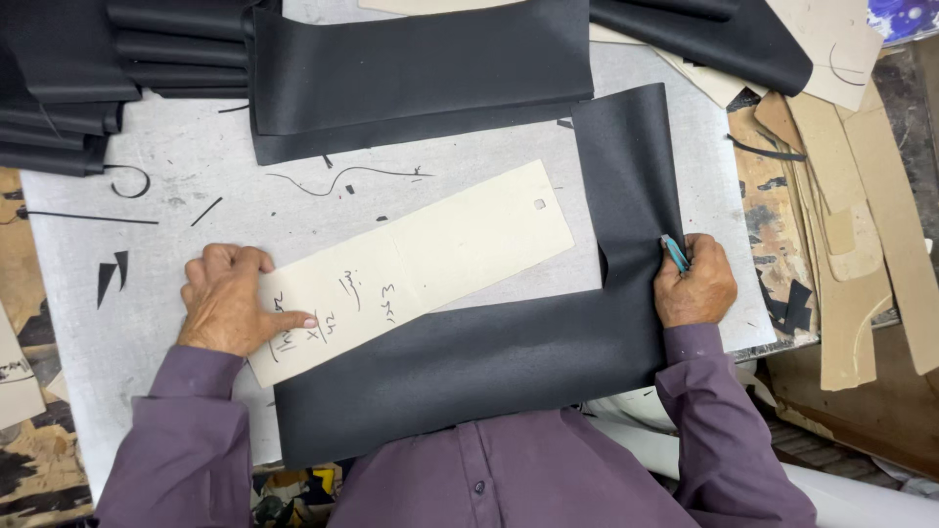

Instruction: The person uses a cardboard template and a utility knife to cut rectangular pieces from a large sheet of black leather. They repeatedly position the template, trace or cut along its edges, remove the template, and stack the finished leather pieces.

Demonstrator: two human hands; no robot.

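The left hand (227, 301) lies flat on the near end of a long cream card pattern (416, 266), its fingers partly curled and the forefinger stretched out along the card, pressing it down; the writing under that finger is partly covered. The card runs away from this hand at a slant, its lower edge overlapping a black sheet (489, 362) that spreads between the two hands on the grey worktop (147, 293); the sheet's near edge is hidden by the purple shirt. The right hand (694, 284) is closed around a thin blue marker (674, 252), of which only the tip end shows, and rests on the sheet's right edge, where the sheet turns upward beyond the hand. Past the left hand lie folded black pieces (59, 88), cut off by the frame; beside the right hand, brown card shapes (851, 244) overlap, hard to tell apart.
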